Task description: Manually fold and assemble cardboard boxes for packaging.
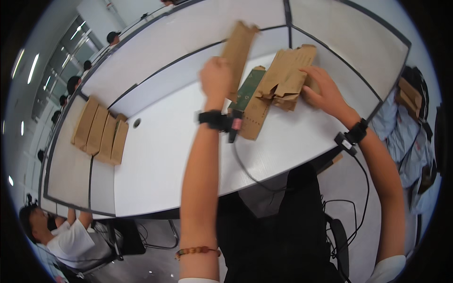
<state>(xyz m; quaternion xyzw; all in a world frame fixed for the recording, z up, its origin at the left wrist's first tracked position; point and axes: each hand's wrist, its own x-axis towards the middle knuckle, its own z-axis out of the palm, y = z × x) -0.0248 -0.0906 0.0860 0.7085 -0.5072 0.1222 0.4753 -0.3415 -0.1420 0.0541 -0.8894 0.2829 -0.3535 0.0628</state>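
Observation:
My left hand [217, 78] is closed on a flattened brown cardboard box [240, 45], lifted and tilted over the far part of the desk. It looks slightly blurred. Further right, my right hand [325, 92] has its thumb and fingers around the right end of a folded brown cardboard box [289, 70] with creased, open flaps. Beneath these lie a green printed cardboard piece [247, 92] and another flat brown cardboard piece [255, 118]. Where the pieces overlap, I cannot tell how many there are. A black strap with a small device sits on each wrist.
Several brown boxes [101, 132] stand in a row at the desk's left end. Grey partitions [198, 42] enclose the white desk [155, 160]. Cables run from both wrists. Grey-blue plastic bags [401, 127] are at the right. A seated person [71, 236] works at the lower left.

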